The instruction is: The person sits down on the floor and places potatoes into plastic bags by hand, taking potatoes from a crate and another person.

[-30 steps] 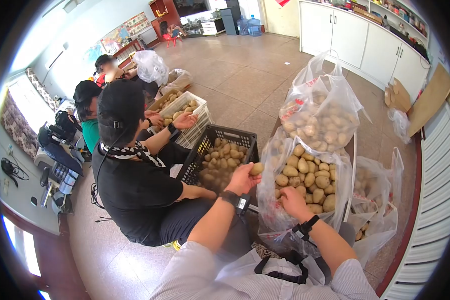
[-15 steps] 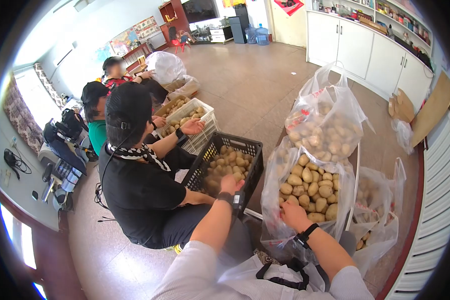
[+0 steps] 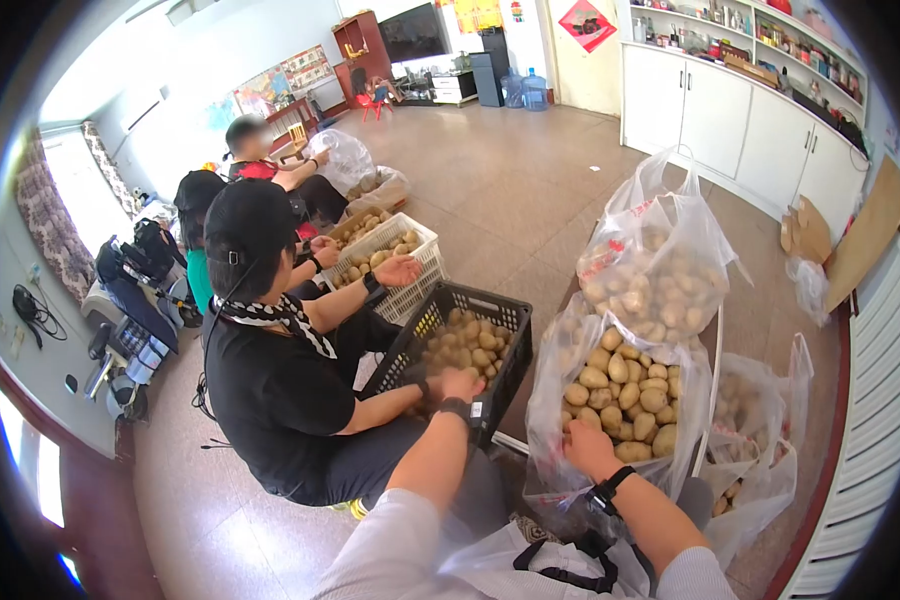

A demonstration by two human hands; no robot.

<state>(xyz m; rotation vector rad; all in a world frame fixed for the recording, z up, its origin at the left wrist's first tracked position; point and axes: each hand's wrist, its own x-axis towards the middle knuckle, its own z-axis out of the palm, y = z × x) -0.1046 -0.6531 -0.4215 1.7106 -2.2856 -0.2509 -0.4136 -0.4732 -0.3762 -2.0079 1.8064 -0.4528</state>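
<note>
The left hand reaches low into the black perforated plastic crate, fingers bent over the oval tan potatoes inside, though whether they close on one I cannot tell, and just beside it lies the forearm of a co-worker in a black shirt. The right hand has its fingers curled down at the near left edge of the open clear plastic bag, against the yellowish-brown potatoes, its grip unclear; beyond it stands a filled translucent bag with red print.
</note>
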